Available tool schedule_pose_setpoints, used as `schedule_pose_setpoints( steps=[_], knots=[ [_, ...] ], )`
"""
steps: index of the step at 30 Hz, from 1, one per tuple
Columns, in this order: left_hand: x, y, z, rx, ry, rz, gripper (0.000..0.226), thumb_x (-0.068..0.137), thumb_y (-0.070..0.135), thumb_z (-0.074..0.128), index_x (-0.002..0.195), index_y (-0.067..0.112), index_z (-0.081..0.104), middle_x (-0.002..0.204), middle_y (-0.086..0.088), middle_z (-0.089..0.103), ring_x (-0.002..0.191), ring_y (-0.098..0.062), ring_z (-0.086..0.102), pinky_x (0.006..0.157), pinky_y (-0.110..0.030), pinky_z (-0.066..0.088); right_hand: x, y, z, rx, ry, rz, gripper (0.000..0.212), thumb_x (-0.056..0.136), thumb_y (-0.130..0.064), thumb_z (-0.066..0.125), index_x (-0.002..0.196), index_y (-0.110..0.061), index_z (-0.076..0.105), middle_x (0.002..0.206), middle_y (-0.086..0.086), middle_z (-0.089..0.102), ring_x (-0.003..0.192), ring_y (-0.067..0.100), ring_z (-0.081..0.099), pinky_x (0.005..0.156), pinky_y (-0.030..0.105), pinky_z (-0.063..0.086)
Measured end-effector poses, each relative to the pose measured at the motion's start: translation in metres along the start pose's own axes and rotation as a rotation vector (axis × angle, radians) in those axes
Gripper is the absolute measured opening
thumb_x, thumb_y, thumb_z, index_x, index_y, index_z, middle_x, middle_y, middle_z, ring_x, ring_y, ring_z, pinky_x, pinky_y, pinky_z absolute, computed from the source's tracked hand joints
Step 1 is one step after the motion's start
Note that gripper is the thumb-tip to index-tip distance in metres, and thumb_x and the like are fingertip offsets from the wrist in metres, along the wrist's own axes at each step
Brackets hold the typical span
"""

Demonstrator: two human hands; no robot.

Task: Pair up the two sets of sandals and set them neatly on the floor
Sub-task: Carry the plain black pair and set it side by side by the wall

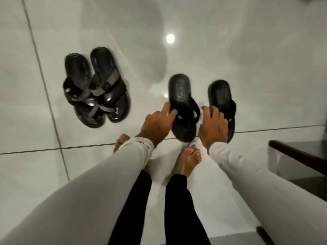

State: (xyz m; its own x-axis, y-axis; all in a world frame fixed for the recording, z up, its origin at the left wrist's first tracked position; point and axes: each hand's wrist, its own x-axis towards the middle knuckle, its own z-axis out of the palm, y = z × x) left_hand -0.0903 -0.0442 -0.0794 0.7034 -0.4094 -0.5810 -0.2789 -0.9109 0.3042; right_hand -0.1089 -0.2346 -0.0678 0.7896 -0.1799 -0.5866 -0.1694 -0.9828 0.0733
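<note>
Sandals, black thong pair: one under each hand, apart, on glossy white tile floor (pixel 230 41).
Left hand (pixel 155 125): fingers spread, touching left black sandal (pixel 180 96).
Right hand (pixel 213 127): spread, resting on right black sandal (pixel 220 96).
Strapped pair (pixel 96 87): dark soles, tan straps, side by side, touching, further left.

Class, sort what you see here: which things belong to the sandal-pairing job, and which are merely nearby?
Belong to the job:
- strapped sandal pair
- left black sandal, under the left hand
- right black sandal, under the right hand

Merely nearby:
- dark wooden furniture
- light reflection on the floor tiles
</note>
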Motion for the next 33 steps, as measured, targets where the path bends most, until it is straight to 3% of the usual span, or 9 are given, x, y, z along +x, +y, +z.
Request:
schedule_pose_setpoints(
  steps=[3, 7, 10, 13, 20, 26, 33],
  knots=[
    [0.024, 0.052, 0.028, -0.036, -0.069, 0.009, 0.06, 0.095, 0.023, 0.057, 0.151, 0.019, 0.035, 0.16, -0.013, 0.029, 0.097, -0.042, 0.066, 0.078, -0.046, 0.053, 0.002, 0.064, 0.013, -0.13, -0.121, 0.029, 0.069, 0.081, -0.013, 0.069, 0.143, -0.017, 0.041, 0.138, 0.016, 0.049, 0.115, 0.041, 0.054, 0.093, 0.049, 0.047],
    [0.043, 0.076, 0.055, 0.028, -0.114, -0.035, 0.064, 0.093, 0.03, 0.063, 0.148, 0.013, 0.036, 0.142, -0.013, 0.046, 0.103, -0.04, 0.066, 0.077, -0.045, 0.055, 0.022, 0.108, 0.028, -0.169, -0.294, -0.048, 0.058, 0.086, -0.017, 0.068, 0.138, -0.019, 0.042, 0.126, 0.013, 0.061, 0.11, 0.038, 0.064, 0.085, 0.045, 0.05],
    [0.045, 0.068, 0.058, 0.04, -0.062, -0.009, 0.042, 0.102, 0.028, 0.049, 0.141, 0.012, 0.045, 0.131, -0.015, 0.054, 0.101, -0.04, 0.067, 0.08, -0.045, 0.056, 0.036, 0.116, 0.036, -0.146, -0.226, -0.125, 0.037, 0.091, -0.015, 0.064, 0.126, -0.016, 0.052, 0.109, 0.012, 0.068, 0.1, 0.037, 0.069, 0.073, 0.04, 0.048],
    [0.042, 0.044, 0.047, 0.035, -0.042, 0.001, 0.038, 0.105, 0.028, 0.043, 0.14, 0.012, 0.047, 0.132, -0.016, 0.053, 0.104, -0.041, 0.066, 0.084, -0.048, 0.058, 0.052, 0.118, 0.033, -0.085, -0.158, -0.164, 0.025, 0.092, -0.012, 0.062, 0.116, -0.014, 0.057, 0.103, 0.013, 0.069, 0.098, 0.038, 0.067, 0.067, 0.037, 0.04],
    [0.086, -0.007, -0.008, 0.023, -0.036, -0.085, 0.041, 0.104, 0.029, 0.047, 0.14, 0.012, 0.042, 0.132, -0.021, 0.046, 0.105, -0.047, 0.062, 0.084, -0.054, 0.054, 0.104, 0.118, 0.0, 0.059, -0.093, -0.138, 0.032, 0.088, -0.011, 0.061, 0.119, -0.014, 0.054, 0.107, 0.018, 0.067, 0.098, 0.042, 0.064, 0.07, 0.042, 0.046],
    [0.133, 0.035, -0.02, 0.014, -0.058, -0.037, 0.042, 0.102, 0.029, 0.047, 0.142, 0.015, 0.043, 0.135, -0.02, 0.045, 0.109, -0.046, 0.062, 0.085, -0.052, 0.052, 0.134, 0.128, -0.02, 0.076, -0.104, -0.039, 0.032, 0.088, -0.014, 0.063, 0.118, -0.014, 0.054, 0.109, 0.021, 0.066, 0.1, 0.044, 0.064, 0.075, 0.043, 0.048],
    [0.117, 0.054, -0.004, 0.027, -0.016, -0.025, 0.037, 0.105, 0.026, 0.042, 0.14, 0.014, 0.043, 0.133, -0.016, 0.047, 0.104, -0.04, 0.064, 0.079, -0.048, 0.055, 0.132, 0.092, -0.027, 0.092, -0.086, -0.175, 0.035, 0.092, -0.014, 0.06, 0.125, -0.013, 0.051, 0.112, 0.023, 0.063, 0.101, 0.045, 0.062, 0.078, 0.047, 0.052]
  ],
)
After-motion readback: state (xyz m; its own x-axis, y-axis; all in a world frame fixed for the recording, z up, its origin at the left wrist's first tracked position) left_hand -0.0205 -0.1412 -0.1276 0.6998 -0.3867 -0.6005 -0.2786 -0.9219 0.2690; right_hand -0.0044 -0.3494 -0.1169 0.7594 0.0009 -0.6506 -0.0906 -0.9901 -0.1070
